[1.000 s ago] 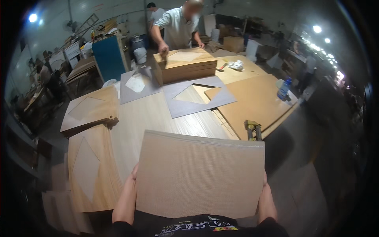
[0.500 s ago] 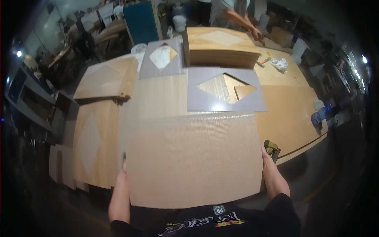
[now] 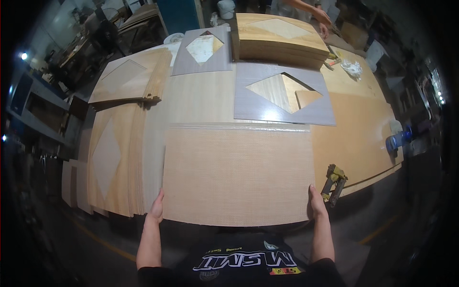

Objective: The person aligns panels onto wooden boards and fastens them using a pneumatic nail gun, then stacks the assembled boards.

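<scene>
A wide light-brown panel point(image 3: 239, 172) with a woven-looking surface lies level in front of me. My left hand point(image 3: 157, 205) is closed on its left edge close to the near corner. My right hand point(image 3: 317, 202) grips the opposite edge, thumb along the side; the other fingers of both hands are mostly hidden. Just beyond the panel lies a grey board point(image 3: 244, 103) with a diamond-shaped cutout. To the right of my right hand rests a worn yellow-and-black nail gun or stapler point(image 3: 334, 184).
Stacked wooden panels with pale diamonds stand at left point(image 3: 126, 158) and far centre point(image 3: 282, 45). A second grey cutout board point(image 3: 178, 64) lies further back. On the right are a tan board point(image 3: 354, 138), a blue bottle point(image 3: 399, 139) and a white crumpled cloth point(image 3: 352, 70). Another person's hand point(image 3: 322, 20) shows beyond.
The panel's near edge has moved away from my body, and it now sits flatter over the table. Both hands have come further into view, still at its sides.
</scene>
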The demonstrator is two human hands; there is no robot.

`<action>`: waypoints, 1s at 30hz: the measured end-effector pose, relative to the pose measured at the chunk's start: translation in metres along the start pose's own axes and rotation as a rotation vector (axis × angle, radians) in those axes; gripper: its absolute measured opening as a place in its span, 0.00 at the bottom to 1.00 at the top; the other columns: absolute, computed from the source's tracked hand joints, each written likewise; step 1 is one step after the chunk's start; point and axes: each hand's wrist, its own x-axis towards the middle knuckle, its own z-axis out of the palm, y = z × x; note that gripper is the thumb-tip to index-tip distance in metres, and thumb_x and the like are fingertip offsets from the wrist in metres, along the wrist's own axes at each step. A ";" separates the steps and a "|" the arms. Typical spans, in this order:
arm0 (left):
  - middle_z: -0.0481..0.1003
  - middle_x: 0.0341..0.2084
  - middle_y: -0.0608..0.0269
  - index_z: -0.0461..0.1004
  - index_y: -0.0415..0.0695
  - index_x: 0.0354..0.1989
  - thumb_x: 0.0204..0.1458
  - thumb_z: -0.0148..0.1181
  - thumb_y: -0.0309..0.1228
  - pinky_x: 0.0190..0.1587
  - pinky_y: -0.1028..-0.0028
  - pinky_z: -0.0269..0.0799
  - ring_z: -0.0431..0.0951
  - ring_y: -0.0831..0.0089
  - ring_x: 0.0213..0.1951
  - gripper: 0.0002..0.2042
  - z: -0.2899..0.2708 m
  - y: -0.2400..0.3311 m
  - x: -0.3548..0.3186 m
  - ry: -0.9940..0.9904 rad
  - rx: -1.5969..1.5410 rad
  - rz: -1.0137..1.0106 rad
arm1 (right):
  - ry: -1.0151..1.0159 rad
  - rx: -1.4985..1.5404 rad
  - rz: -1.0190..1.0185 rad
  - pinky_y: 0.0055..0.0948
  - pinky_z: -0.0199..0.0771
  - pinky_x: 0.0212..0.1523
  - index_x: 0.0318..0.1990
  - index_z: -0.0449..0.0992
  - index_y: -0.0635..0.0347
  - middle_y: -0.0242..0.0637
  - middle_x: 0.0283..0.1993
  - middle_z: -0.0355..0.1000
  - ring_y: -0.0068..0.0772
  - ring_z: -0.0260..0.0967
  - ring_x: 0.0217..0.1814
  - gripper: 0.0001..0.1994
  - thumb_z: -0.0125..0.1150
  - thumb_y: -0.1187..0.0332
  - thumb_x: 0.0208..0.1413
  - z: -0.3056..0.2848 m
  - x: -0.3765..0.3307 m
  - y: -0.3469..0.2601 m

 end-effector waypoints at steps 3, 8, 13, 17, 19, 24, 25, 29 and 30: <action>0.58 0.73 0.54 0.55 0.40 0.75 0.68 0.38 0.61 0.73 0.59 0.53 0.56 0.58 0.73 0.39 -0.010 -0.013 0.004 -0.017 -0.040 -0.034 | 0.041 0.168 0.076 0.35 0.43 0.78 0.75 0.54 0.68 0.40 0.79 0.53 0.38 0.50 0.80 0.32 0.39 0.51 0.74 0.011 -0.003 -0.017; 0.58 0.73 0.51 0.54 0.38 0.75 0.69 0.38 0.60 0.74 0.60 0.52 0.56 0.58 0.73 0.39 -0.015 -0.023 0.018 -0.064 -0.072 -0.058 | 0.092 0.051 0.096 0.34 0.43 0.78 0.75 0.53 0.67 0.40 0.79 0.53 0.37 0.49 0.81 0.34 0.40 0.49 0.73 0.000 0.001 -0.014; 0.59 0.72 0.51 0.55 0.37 0.74 0.69 0.37 0.59 0.73 0.62 0.52 0.58 0.58 0.73 0.38 -0.007 -0.016 0.014 -0.055 -0.029 -0.029 | 0.117 0.061 0.074 0.34 0.44 0.78 0.76 0.53 0.63 0.38 0.79 0.53 0.35 0.49 0.80 0.35 0.43 0.47 0.72 -0.020 0.011 0.002; 0.66 0.67 0.49 0.61 0.34 0.70 0.72 0.36 0.54 0.70 0.65 0.58 0.65 0.58 0.68 0.34 0.001 -0.024 0.011 0.179 0.265 0.217 | 0.217 -0.274 -0.048 0.37 0.53 0.75 0.72 0.62 0.62 0.43 0.75 0.61 0.38 0.55 0.78 0.34 0.55 0.47 0.67 -0.026 0.037 -0.049; 0.69 0.64 0.47 0.63 0.32 0.68 0.72 0.36 0.52 0.68 0.64 0.60 0.68 0.58 0.66 0.33 0.015 -0.012 0.009 0.294 0.418 0.278 | 0.358 -0.513 -0.286 0.38 0.59 0.73 0.68 0.68 0.63 0.46 0.71 0.66 0.41 0.60 0.75 0.31 0.61 0.53 0.64 -0.051 0.077 -0.078; 0.73 0.59 0.43 0.68 0.30 0.64 0.73 0.36 0.49 0.66 0.62 0.63 0.73 0.55 0.62 0.31 0.004 -0.038 0.008 0.662 0.722 0.393 | 0.337 -1.098 -0.559 0.46 0.63 0.70 0.63 0.74 0.52 0.43 0.67 0.70 0.49 0.62 0.73 0.28 0.69 0.59 0.54 -0.040 0.196 -0.177; 0.74 0.58 0.42 0.69 0.31 0.63 0.73 0.36 0.49 0.65 0.61 0.64 0.73 0.53 0.61 0.30 -0.003 -0.046 0.010 0.776 0.811 0.421 | 0.316 -1.091 -0.561 0.46 0.63 0.70 0.63 0.74 0.52 0.43 0.67 0.70 0.49 0.62 0.73 0.28 0.69 0.59 0.54 -0.032 0.223 -0.189; 0.75 0.55 0.41 0.72 0.30 0.58 0.72 0.38 0.47 0.63 0.59 0.65 0.74 0.48 0.59 0.29 0.025 -0.029 0.006 0.856 0.894 0.432 | 0.058 -1.573 -0.614 0.55 0.54 0.74 0.63 0.74 0.45 0.35 0.71 0.65 0.50 0.52 0.79 0.29 0.69 0.65 0.49 -0.024 0.315 -0.183; 0.75 0.55 0.41 0.72 0.30 0.58 0.72 0.38 0.47 0.63 0.59 0.65 0.74 0.48 0.59 0.29 0.021 -0.031 0.008 0.880 0.892 0.431 | 0.001 -1.676 -0.646 0.57 0.51 0.76 0.61 0.76 0.44 0.32 0.72 0.64 0.49 0.49 0.80 0.28 0.70 0.65 0.48 -0.021 0.336 -0.182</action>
